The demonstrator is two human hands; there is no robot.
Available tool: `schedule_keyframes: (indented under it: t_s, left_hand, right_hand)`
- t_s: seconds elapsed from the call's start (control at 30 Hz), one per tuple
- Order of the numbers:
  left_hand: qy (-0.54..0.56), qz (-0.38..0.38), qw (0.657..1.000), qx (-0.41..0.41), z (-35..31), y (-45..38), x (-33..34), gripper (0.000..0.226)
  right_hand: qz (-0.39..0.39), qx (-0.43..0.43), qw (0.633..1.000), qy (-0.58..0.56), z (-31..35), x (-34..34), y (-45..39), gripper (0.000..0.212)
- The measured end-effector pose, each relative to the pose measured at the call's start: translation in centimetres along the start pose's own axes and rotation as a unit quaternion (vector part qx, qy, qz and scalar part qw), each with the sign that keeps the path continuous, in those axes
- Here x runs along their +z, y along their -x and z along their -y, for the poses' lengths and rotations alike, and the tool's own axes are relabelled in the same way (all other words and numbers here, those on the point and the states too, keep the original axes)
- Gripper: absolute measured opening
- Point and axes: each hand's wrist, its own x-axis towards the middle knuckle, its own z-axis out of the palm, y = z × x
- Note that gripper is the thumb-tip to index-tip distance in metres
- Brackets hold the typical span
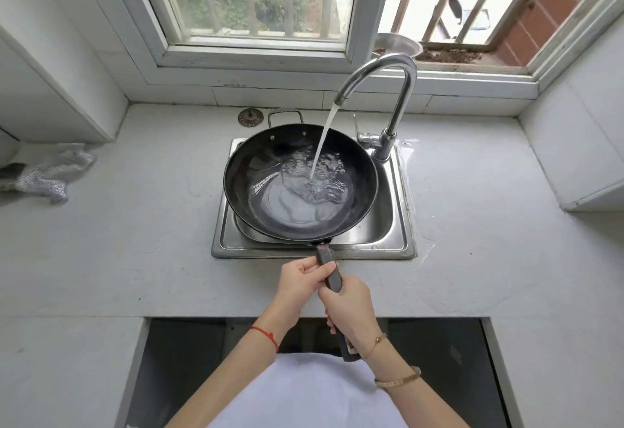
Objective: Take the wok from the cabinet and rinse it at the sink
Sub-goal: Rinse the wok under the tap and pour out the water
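A black wok rests over the steel sink, nearly covering the basin. Its long dark handle points toward me. Water runs from the curved chrome tap into the wok and pools at its bottom. My left hand grips the handle close to the wok. Just behind it, my right hand is closed around the handle's rear part. The end of the handle sticks out below my right wrist.
A silvery scrubbing cloth lies on the grey counter at the left. A sink strainer sits behind the wok. A metal bowl stands on the window sill. The cabinet opening below the counter is dark.
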Motion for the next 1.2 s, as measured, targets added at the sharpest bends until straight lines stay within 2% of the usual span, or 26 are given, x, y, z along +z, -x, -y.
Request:
schedule_keyframes:
  t_s: [0.13, 0.27, 0.43, 0.67, 0.9, 1.1, 1.2]
  left_hand:
    - [0.022, 0.039, 0.999, -0.012, 0.1, 0.1, 0.4, 0.023]
    - [0.017, 0.04, 0.999, 0.0, 0.1, 0.0, 0.8, 0.022]
    - [0.01, -0.006, 1.0, 0.02, 0.0, -0.3, 1.2, 0.024]
    - [-0.009, -0.043, 0.998, 0.037, -0.2, -0.4, 0.9, 0.01]
    - [-0.004, -0.02, 1.0, 0.018, -0.1, -0.2, 0.6, 0.02]
    - [0.036, 0.026, 0.999, -0.008, 0.5, 0.0, 0.8, 0.026]
    - [0.046, 0.031, 0.998, -0.013, 1.1, -0.1, 0.9, 0.024]
  right_hand:
    - [-0.04, -0.049, 0.996, 0.065, -0.3, -0.3, 0.3, 0.024]
    - [-0.051, -0.057, 0.994, 0.08, -0.5, -0.6, 0.3, 0.032]
    - [-0.014, -0.017, 1.0, 0.016, -0.5, -0.7, -0.2, 0.024]
    - [0.033, -0.011, 0.999, -0.018, 0.3, -1.1, -0.5, 0.024]
    - [0.014, -0.004, 1.0, -0.004, 0.7, -0.6, 0.1, 0.025]
    - [-0.028, -0.049, 0.996, 0.07, -0.3, -0.7, 0.5, 0.027]
    - [-0.034, -0.056, 0.995, 0.073, -0.8, -0.9, 0.6, 0.029]
